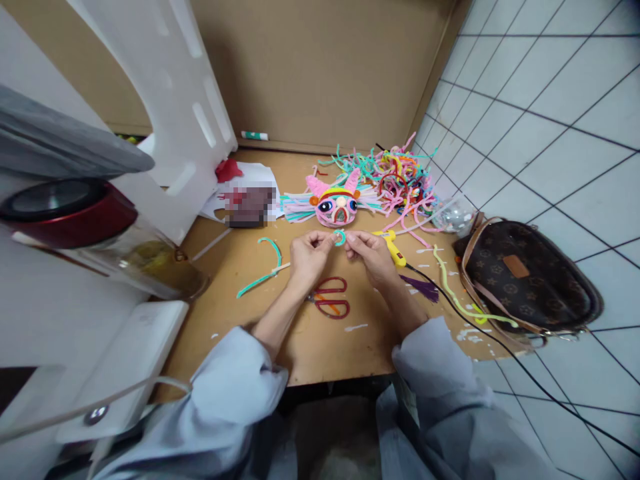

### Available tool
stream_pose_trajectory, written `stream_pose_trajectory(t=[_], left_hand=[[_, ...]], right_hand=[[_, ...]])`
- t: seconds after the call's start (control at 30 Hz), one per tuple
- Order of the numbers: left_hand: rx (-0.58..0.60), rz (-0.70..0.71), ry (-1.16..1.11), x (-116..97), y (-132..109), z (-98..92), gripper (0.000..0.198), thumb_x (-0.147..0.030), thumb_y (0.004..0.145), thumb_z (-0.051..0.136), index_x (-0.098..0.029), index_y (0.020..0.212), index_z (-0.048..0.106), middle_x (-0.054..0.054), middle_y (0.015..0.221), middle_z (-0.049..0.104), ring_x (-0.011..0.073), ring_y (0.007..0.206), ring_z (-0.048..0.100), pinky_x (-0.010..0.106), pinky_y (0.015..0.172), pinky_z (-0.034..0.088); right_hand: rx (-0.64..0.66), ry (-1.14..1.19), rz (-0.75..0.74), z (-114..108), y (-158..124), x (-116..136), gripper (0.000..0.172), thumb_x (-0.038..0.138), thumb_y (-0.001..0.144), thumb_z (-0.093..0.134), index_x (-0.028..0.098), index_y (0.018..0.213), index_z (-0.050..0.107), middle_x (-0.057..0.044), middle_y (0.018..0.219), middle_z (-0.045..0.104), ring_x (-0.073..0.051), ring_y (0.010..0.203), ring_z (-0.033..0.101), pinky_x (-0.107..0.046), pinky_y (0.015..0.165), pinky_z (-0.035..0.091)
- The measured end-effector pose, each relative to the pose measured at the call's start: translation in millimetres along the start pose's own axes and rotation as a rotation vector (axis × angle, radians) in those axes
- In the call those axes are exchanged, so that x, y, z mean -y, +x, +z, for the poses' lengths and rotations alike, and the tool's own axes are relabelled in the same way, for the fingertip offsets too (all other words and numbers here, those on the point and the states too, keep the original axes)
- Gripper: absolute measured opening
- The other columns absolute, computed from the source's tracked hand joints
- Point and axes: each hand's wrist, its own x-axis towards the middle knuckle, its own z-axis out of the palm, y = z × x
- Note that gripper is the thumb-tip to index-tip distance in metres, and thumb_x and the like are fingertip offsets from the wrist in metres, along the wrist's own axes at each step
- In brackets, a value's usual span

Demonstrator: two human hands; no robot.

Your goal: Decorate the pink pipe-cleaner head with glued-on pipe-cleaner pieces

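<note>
Head view, over a brown worktable (320,347): behind the hands lies a pink pipe-cleaner mask (337,203), red scissors (331,298) below them. Left hand (307,253) and right hand (369,253) each pinch one end of a short teal pipe cleaner (340,237) — likely light, bendable, fuzzy — curled in an arc, its span running left-right.

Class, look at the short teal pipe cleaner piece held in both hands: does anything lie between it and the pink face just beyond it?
Nothing visible does. The left hand and right hand pinch the curled teal piece just in front of the pink face, with only bare table between. The red scissors lie nearer the person, behind the hands.
</note>
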Motion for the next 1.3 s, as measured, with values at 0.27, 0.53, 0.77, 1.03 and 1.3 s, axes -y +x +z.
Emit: stream_pose_trajectory(t=[0.27, 0.53, 0.77, 1.03, 1.3], left_hand=[[0.055, 0.05, -0.003, 4.0, -0.3, -0.2, 0.022, -0.037, 0.071, 0.074, -0.015, 0.072, 0.077, 0.004, 0.073, 0.072, 0.0153, 0.069, 0.056, 0.027, 0.068, 0.043], [0.09, 0.039, -0.042, 0.5, 0.0, -0.9, 0.014, -0.027, 0.073, 0.067, -0.016, 0.073, 0.077, 0.002, 0.074, 0.07, 0.0159, 0.073, 0.058, 0.027, 0.073, 0.043], [0.073, -0.103, -0.259, -1.7, 1.0, 1.9, 0.013, -0.025, 0.074, 0.067, -0.015, 0.076, 0.076, -0.002, 0.062, 0.06, 0.01, 0.059, 0.046, 0.023, 0.06, 0.037], [0.355, -0.358, -0.623, 3.0, 5.1, -1.9, 0.025, -0.022, 0.068, 0.088, -0.013, 0.069, 0.065, -0.002, 0.064, 0.057, 0.0038, 0.054, 0.046, 0.015, 0.052, 0.039], [0.382, -0.308, -0.664, 6.3, 6.3, -1.0, 0.027, -0.021, 0.063, 0.091, -0.012, 0.065, 0.067, -0.003, 0.055, 0.054, 0.003, 0.049, 0.045, 0.015, 0.049, 0.04]], right_hand=[[-0.081, -0.07, -0.025, 2.1, 0.8, 0.2, 0.047, 0.061, 0.059, 0.083, 0.018, 0.073, 0.069, 0.005, 0.056, 0.057, -0.007, 0.051, 0.047, -0.023, 0.052, 0.039], [-0.114, -0.032, -0.03, 2.3, 0.4, 0.7, 0.045, 0.058, 0.058, 0.084, 0.018, 0.071, 0.068, 0.005, 0.057, 0.057, -0.007, 0.051, 0.047, -0.023, 0.052, 0.039], [-0.063, 0.101, 0.055, -0.9, 1.7, 0.7, 0.045, 0.055, 0.056, 0.086, 0.019, 0.066, 0.061, 0.006, 0.055, 0.055, -0.006, 0.049, 0.046, -0.02, 0.05, 0.036], [-0.026, 0.196, 0.09, 0.5, 0.9, 0.9, 0.049, 0.055, 0.052, 0.09, 0.019, 0.065, 0.06, 0.007, 0.054, 0.055, -0.005, 0.047, 0.047, -0.021, 0.049, 0.036], [-0.008, 0.151, 0.058, 2.3, -1.2, 0.9, 0.048, 0.058, 0.057, 0.088, 0.019, 0.066, 0.06, 0.007, 0.053, 0.053, -0.005, 0.048, 0.045, -0.021, 0.05, 0.034]])
